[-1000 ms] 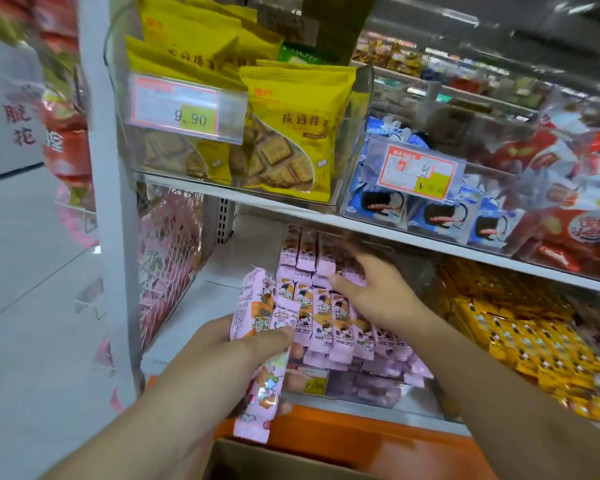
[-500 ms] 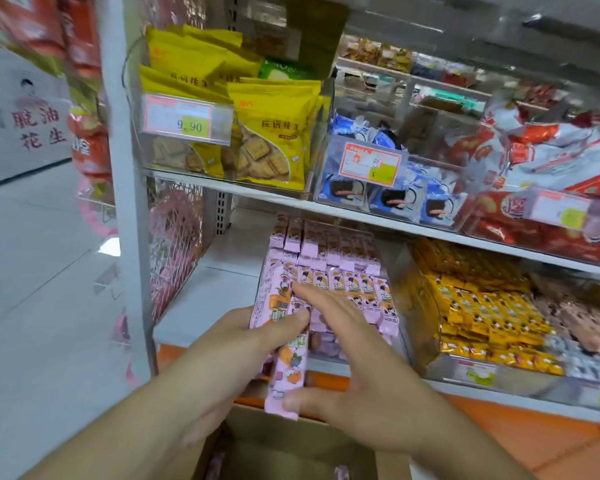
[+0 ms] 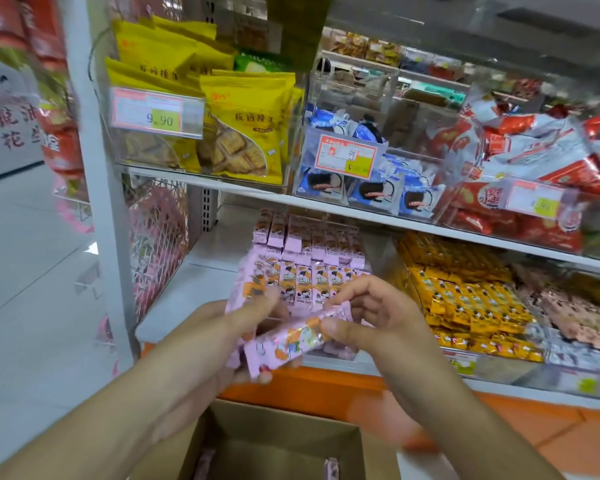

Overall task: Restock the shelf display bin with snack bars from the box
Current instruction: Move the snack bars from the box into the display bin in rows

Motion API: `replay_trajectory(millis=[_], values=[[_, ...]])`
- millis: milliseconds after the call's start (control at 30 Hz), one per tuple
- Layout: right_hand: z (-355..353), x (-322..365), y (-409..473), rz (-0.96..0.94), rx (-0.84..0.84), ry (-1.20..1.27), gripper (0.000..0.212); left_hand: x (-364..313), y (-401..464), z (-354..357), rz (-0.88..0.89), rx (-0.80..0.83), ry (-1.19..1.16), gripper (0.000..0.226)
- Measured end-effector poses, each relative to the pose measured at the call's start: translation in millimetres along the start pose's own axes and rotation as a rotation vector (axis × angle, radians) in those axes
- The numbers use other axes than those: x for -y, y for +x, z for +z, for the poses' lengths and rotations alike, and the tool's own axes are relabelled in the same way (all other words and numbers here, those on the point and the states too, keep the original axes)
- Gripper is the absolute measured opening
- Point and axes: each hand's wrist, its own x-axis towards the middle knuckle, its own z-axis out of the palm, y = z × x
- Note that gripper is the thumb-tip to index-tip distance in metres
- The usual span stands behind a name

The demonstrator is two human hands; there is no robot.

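- Snack bars (image 3: 267,299) in glossy pink wrappers sit in a bundle in the left hand (image 3: 219,344), whose fingers curl around them in front of the lower shelf.
- One pink bar (image 3: 284,344) lies crosswise over the bundle; the right hand (image 3: 371,320) pinches its end between thumb and fingers.
- Behind both hands, the display bin (image 3: 381,251) of clear plastic holds rows of the same pink bars, packed side by side on the lower shelf.
- Just right of the bin, a second clear bin (image 3: 465,299) is filled with small yellow-wrapped bars, with pale pink wrapped pieces further right.
- On the upper shelf (image 3: 250,194) stand yellow pillow bags of crackers (image 3: 246,123) behind a price tag (image 3: 153,110) reading 9.90, then blue-and-white cookie packs (image 3: 371,188), then shiny red packets (image 3: 520,150).
- A white metal upright (image 3: 101,168) frames the shelf's left side, with a pink wire rack beside it.
- Below the forearms, the brown cardboard box (image 3: 274,441) stands open, a few pink bars visible inside; an orange base strip (image 3: 326,382) runs behind it.
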Motion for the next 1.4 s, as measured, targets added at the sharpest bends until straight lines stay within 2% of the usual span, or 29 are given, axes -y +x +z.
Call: replay_trajectory(millis=[67, 100, 133, 200, 267, 300, 367, 433, 500, 600, 700, 900, 1033, 1133, 1233, 1333, 1400], values=[[-1, -1, 0, 0.06, -0.048, 0.077, 0.03, 1, 16, -5, 0.151, -0.004, -0.064, 0.025], [0, -2, 0, 0.08, -0.07, 0.096, 0.033, 4, 25, -12, 0.241, -0.075, -0.109, 0.012], [2, -2, 0, 0.096, -0.09, 0.103, 0.034, 10, 30, -18, 0.298, -0.135, -0.133, 0.009], [12, -1, -3, 0.121, -0.115, 0.108, 0.035, 12, 26, -17, 0.314, -0.151, 0.033, 0.026], [22, 3, -8, 0.119, -0.099, 0.079, 0.037, 9, 14, -11, 0.258, -0.181, 0.033, 0.02], [25, 4, -10, 0.109, -0.058, 0.056, 0.037, 6, 13, -6, 0.215, -0.258, -0.048, 0.013], [26, 7, -14, 0.075, 0.104, -0.014, 0.03, 12, 10, -9, 0.19, -0.24, -0.171, 0.015], [22, 10, -16, -0.023, 0.236, -0.225, 0.025, 12, 13, -13, 0.167, -0.231, -0.195, 0.023], [17, 11, -17, -0.14, 0.257, -0.418, 0.048, 11, 13, -14, 0.162, -0.248, -0.16, 0.028], [15, 14, -17, -0.244, 0.322, -0.515, 0.093, 14, 13, -14, 0.149, -0.226, -0.048, 0.03], [17, 12, -15, -0.273, 0.387, -0.613, 0.109, 16, 13, -13, 0.137, -0.172, 0.01, 0.03], [18, 0, -13, -0.251, 0.311, -0.638, 0.101, 16, 13, -12, 0.095, -0.07, 0.027, 0.032], [11, -9, 3, -0.166, 0.176, -0.592, 0.081, 13, 20, -17, 0.113, -0.168, 0.094, 0.025], [5, -17, 40, -0.119, 0.108, -0.614, 0.067, 9, 29, -27, 0.101, -0.216, 0.146, 0.035], [-3, -23, 92, -0.072, 0.085, -0.68, 0.065, 6, 36, -32, 0.089, -0.234, 0.17, 0.041], [-9, -33, 149, 0.002, 0.066, -0.772, 0.065, 8, 45, -38, 0.084, -0.224, 0.129, 0.041], [-10, -40, 180, 0.076, 0.074, -0.847, 0.054, 10, 51, -40, 0.079, -0.195, 0.118, 0.047]])
